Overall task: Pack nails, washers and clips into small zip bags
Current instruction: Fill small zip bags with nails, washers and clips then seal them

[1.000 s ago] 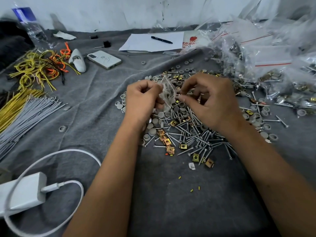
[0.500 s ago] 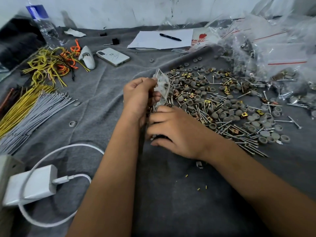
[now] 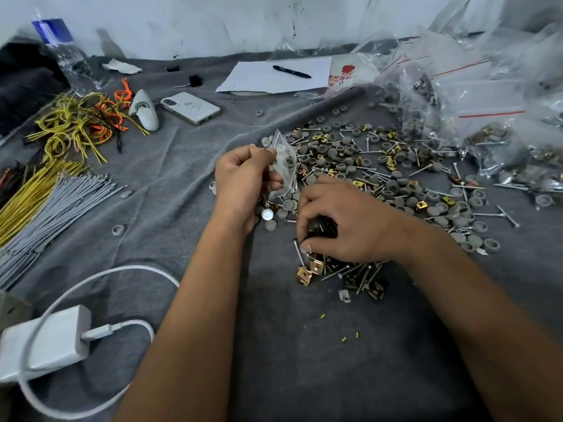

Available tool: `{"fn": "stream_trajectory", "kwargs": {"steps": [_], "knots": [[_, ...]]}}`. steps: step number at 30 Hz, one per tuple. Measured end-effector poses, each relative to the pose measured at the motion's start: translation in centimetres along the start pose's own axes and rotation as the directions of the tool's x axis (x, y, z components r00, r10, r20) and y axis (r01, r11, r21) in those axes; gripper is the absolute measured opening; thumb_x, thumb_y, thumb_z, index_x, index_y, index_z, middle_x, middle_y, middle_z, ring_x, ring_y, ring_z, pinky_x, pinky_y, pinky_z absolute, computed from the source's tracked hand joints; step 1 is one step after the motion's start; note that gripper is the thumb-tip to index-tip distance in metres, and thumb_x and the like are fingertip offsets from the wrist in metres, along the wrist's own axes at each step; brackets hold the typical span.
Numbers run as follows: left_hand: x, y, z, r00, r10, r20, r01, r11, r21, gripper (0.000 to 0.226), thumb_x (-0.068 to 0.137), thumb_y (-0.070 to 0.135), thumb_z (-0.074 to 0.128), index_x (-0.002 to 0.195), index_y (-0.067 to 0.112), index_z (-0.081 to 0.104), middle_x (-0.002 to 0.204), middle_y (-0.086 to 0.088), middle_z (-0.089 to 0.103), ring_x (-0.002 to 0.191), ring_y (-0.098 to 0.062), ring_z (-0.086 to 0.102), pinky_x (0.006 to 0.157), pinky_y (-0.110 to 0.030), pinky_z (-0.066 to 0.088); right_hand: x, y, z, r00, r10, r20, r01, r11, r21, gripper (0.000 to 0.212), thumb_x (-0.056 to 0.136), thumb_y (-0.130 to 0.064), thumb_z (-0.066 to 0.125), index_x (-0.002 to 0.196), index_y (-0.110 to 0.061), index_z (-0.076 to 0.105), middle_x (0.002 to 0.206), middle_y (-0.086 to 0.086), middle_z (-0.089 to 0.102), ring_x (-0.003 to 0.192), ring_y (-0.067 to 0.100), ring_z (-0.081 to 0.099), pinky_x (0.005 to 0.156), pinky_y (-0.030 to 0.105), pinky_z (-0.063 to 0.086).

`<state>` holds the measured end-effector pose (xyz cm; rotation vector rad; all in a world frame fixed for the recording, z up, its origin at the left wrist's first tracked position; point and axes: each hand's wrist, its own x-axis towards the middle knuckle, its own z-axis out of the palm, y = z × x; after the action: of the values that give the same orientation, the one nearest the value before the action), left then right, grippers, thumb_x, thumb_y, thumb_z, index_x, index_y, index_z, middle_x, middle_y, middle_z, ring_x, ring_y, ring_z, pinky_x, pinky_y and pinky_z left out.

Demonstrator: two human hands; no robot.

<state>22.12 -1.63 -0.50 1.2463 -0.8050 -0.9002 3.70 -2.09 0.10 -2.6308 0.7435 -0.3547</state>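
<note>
- Clear plastic zip bag [image 3: 285,166] with grey washers inside: pinched upright by left hand [image 3: 243,181], above the grey cloth [image 3: 182,184].
- Right hand [image 3: 344,222]: fingers curled down into the heap of steel nails [image 3: 350,271] and brass clips [image 3: 316,266]; contents of grasp unclear.

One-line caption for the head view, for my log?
Left hand holds a small zip bag while right hand gathers nails from the pile.

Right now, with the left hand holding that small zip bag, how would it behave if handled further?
The small zip bag looks floppy: thin clear film, creased. The left hand pinches it by one edge, so it is probably light. A grey washer shows inside, so it may sag.
</note>
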Motion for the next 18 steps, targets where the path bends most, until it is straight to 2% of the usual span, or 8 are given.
{"fn": "stream_trajectory", "kwargs": {"steps": [5, 10, 12, 15, 16, 18], "knots": [[0.07, -0.16, 0.05, 1.000, 0.004, 0.004, -0.004, 1.000, 0.010, 0.025, 0.096, 0.002, 0.064, 0.071, 0.008, 0.061, 0.062, -0.008, 0.057, 0.049, -0.011, 0.056, 0.045, -0.019, 0.048, -0.28, 0.12, -0.23, 0.998, 0.009, 0.059, -0.013, 0.998, 0.060, 0.020, 0.080, -0.049, 0.080, 0.088, -0.032, 0.073, 0.101, -0.018, 0.053, 0.110, 0.006, 0.045, 0.107, 0.048, 0.033], [0.16, -0.32, -0.02, 1.000, 0.013, 0.015, -0.013, 1.000, 0.018, 0.025, 0.096, 0.003, 0.064, 0.071, 0.009, 0.062, 0.061, -0.007, 0.059, 0.050, -0.012, 0.057, 0.047, -0.020, 0.049, -0.22, 0.06, -0.42, 0.996, 0.023, 0.089, -0.030, 0.996, 0.080, 0.019, 0.081, -0.042, 0.082, 0.083, -0.030, 0.068, 0.098, -0.018, 0.056, 0.108, 0.004, 0.044, 0.110, 0.045, 0.032], [0.18, -0.44, 0.05, 0.999, 0.022, 0.029, -0.023, 0.999, 0.033, 0.027, 0.095, 0.004, 0.065, 0.069, 0.010, 0.063, 0.061, -0.008, 0.059, 0.051, -0.013, 0.057, 0.048, -0.021, 0.050, -0.17, 0.07, -0.46, 0.999, 0.022, 0.026, -0.024, 0.995, 0.097, 0.018, 0.082, -0.037, 0.082, 0.081, -0.030, 0.065, 0.094, -0.018, 0.058, 0.103, 0.002, 0.046, 0.104, 0.035, 0.036], [0.12, -0.73, 0.25, 0.996, 0.064, 0.066, -0.069, 0.994, 0.082, 0.030, 0.093, 0.005, 0.067, 0.064, 0.014, 0.065, 0.056, -0.004, 0.060, 0.050, -0.014, 0.057, 0.049, -0.023, 0.050, -0.22, 0.49, -0.79, 0.979, 0.066, -0.194, -0.026, 0.979, 0.201, 0.016, 0.083, -0.029, 0.083, 0.084, -0.027, 0.067, 0.089, -0.017, 0.062, 0.094, 0.001, 0.055, 0.086, 0.017, 0.041], [0.08, -0.84, 0.36, 0.994, 0.081, 0.078, -0.089, 0.990, 0.109, 0.029, 0.093, 0.005, 0.067, 0.065, 0.013, 0.065, 0.055, -0.003, 0.061, 0.048, -0.014, 0.057, 0.048, -0.024, 0.049, -0.27, 0.68, -0.94, 0.968, 0.083, -0.235, -0.028, 0.974, 0.227, 0.015, 0.083, -0.028, 0.083, 0.085, -0.026, 0.068, 0.090, -0.016, 0.064, 0.092, 0.002, 0.058, 0.083, 0.013, 0.041], [-0.02, -1.02, 0.58, 0.990, 0.106, 0.096, -0.119, 0.982, 0.147, 0.024, 0.091, 0.006, 0.068, 0.068, 0.012, 0.067, 0.053, -0.004, 0.062, 0.045, -0.014, 0.056, 0.048, -0.024, 0.048, -0.26, 0.97, -0.99, 0.973, 0.057, -0.224, -0.015, 0.982, 0.187, 0.014, 0.083, -0.031, 0.083, 0.088, -0.025, 0.071, 0.091, -0.017, 0.065, 0.092, 0.003, 0.058, 0.083, 0.014, 0.038]]}}
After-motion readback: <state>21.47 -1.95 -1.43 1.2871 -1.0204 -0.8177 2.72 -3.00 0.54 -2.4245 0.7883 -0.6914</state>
